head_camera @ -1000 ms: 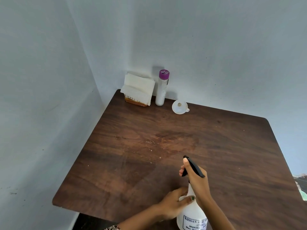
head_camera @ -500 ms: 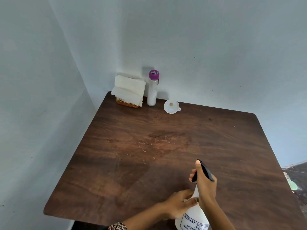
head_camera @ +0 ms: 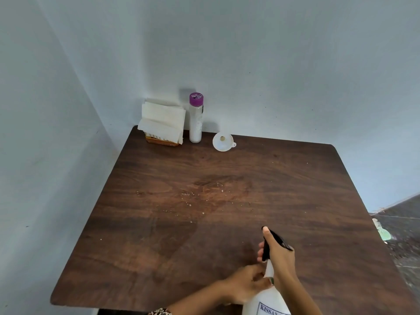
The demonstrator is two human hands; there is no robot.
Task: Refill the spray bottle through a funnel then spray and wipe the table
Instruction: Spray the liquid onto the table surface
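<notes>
Head view: the right hand [head_camera: 280, 258] grips the black spray head of the spray bottle [head_camera: 267, 298], upright at the table's [head_camera: 159, 235] near edge, the left hand [head_camera: 246, 285] holds its neck, and the funnel [head_camera: 222, 142] lies well apart at the far edge.

Pale blue-grey back wall [head_camera: 272, 64] far ahead of the grip, a few tiny dark marks on it. Left wall [head_camera: 34, 133], same colour, well off to the grip's left; the two meet in a corner far ahead-left. Orange slatted holder [head_camera: 161, 141] sits in that corner, far ahead-left of the grip. Pale specks [head_camera: 193, 196] scattered ahead-left, nearer. Dark floor [head_camera: 404, 246] well right of the grip. Pale green object [head_camera: 384, 233] lies on it, too blurred to identify.
</notes>
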